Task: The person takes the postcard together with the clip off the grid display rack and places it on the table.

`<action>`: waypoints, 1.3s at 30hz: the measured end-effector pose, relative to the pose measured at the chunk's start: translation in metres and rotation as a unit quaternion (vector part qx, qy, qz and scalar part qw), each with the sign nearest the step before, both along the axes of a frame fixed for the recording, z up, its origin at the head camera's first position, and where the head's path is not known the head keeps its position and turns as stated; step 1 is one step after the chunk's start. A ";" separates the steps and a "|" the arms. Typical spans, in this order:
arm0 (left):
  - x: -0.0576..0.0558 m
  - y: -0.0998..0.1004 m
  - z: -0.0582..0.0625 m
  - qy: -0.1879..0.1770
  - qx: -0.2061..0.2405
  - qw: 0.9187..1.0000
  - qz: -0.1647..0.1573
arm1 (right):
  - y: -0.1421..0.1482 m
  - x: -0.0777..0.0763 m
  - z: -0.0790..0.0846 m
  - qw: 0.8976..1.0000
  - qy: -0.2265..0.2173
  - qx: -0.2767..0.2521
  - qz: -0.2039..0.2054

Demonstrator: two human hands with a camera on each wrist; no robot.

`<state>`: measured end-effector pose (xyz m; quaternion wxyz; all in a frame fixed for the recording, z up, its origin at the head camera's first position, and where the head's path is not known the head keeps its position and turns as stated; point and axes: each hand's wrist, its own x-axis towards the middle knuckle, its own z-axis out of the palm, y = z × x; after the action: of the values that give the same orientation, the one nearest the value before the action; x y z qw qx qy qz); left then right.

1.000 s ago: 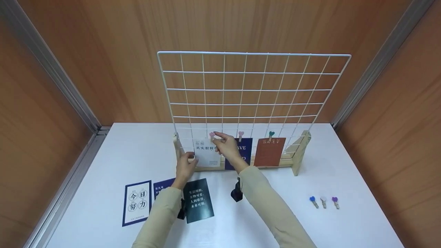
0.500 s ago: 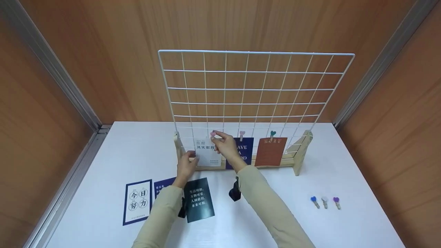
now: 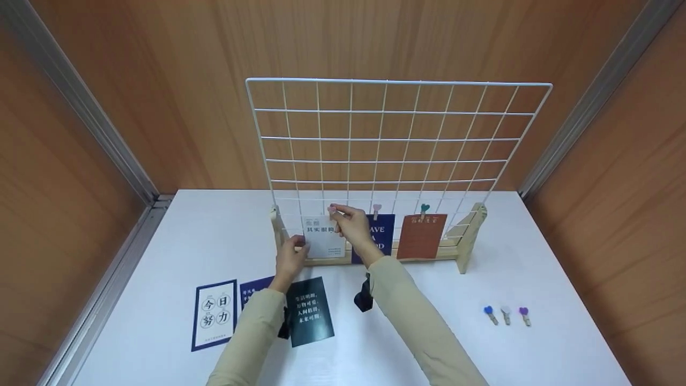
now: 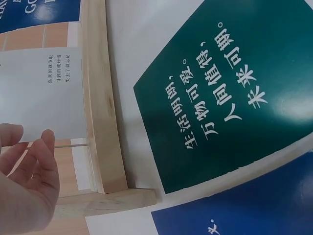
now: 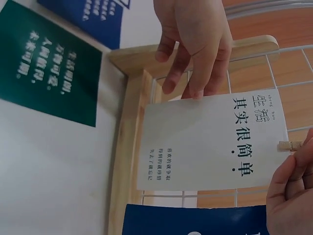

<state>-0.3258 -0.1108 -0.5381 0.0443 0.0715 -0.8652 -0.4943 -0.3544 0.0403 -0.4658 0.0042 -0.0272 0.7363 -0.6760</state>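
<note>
A white card point(image 3: 323, 244) with dark lettering stands against the lower left of the white wire grid point(image 3: 399, 112). My left hand point(image 3: 290, 261) holds the card's left edge, thumb in front and fingers behind, as the left wrist view shows. At the card's top edge, my right hand point(image 3: 353, 228) pinches a small wooden clothespin point(image 5: 285, 146) with a pink heart; the fingers cover much of it. Directly right of the white card hangs a dark blue card point(image 3: 381, 228) under a pink-heart clothespin point(image 3: 377, 209), partly behind the right hand.
A red card point(image 3: 422, 236) hangs farther right under a green-heart clothespin. A wooden stand point(image 3: 470, 236) supports the grid. On the white table lie a blue-framed card point(image 3: 214, 315), a partly hidden blue card point(image 3: 255, 288), a dark green card point(image 3: 311, 312) and three heart clothespins point(image 3: 506, 316).
The right fingers shift slightly and cover more of the pink heart and the card's lettering. The left hand keeps its hold on the card's edge.
</note>
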 end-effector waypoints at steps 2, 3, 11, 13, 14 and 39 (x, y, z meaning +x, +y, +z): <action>0.000 0.000 0.000 0.000 0.003 1.000 0.001 | 0.000 0.000 0.001 1.000 0.000 0.001 -0.006; 0.000 0.000 0.000 0.003 0.002 1.000 0.001 | 0.000 0.000 0.002 1.000 0.002 0.005 -0.010; 0.000 0.000 0.001 0.011 -0.011 1.000 0.006 | -0.002 0.000 0.004 0.999 0.009 0.034 -0.029; 0.000 0.000 0.001 0.011 -0.012 1.000 0.010 | -0.001 0.000 0.003 0.999 0.009 0.036 -0.028; 0.000 0.000 0.001 0.011 -0.013 1.000 0.011 | -0.001 -0.001 0.003 0.999 0.011 0.036 -0.027; 0.004 -0.003 -0.001 0.028 -0.018 0.999 -0.001 | -0.002 -0.003 0.001 0.988 0.120 0.059 -0.082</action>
<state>-0.3219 -0.1139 -0.5387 0.0689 0.0559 -0.8724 -0.4807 -0.3578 0.0387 -0.4653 -0.1383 -0.0478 0.7700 -0.6210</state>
